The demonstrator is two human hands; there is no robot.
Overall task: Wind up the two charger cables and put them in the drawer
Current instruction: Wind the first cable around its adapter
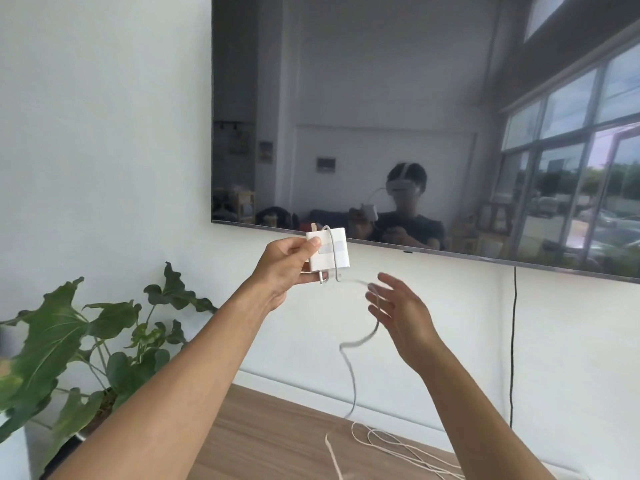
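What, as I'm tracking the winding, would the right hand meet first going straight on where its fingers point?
Probably the blurred white cable, just off the right hand's fingertips; past it, the charger brick the left hand grips. Depth is unclear, so they may already touch.

- Both forearms showed bare along their whole visible length, from the bottom edge of the view up to the wrists
- The left hand and the right hand were bare as well
- The dark screen of the television mirrored the person, small and dim
- In that reflection a white headset sat across the eyes, with a white strap running over the top of the head
- The reflection also showed a dark T-shirt with short sleeves that ended above the elbows
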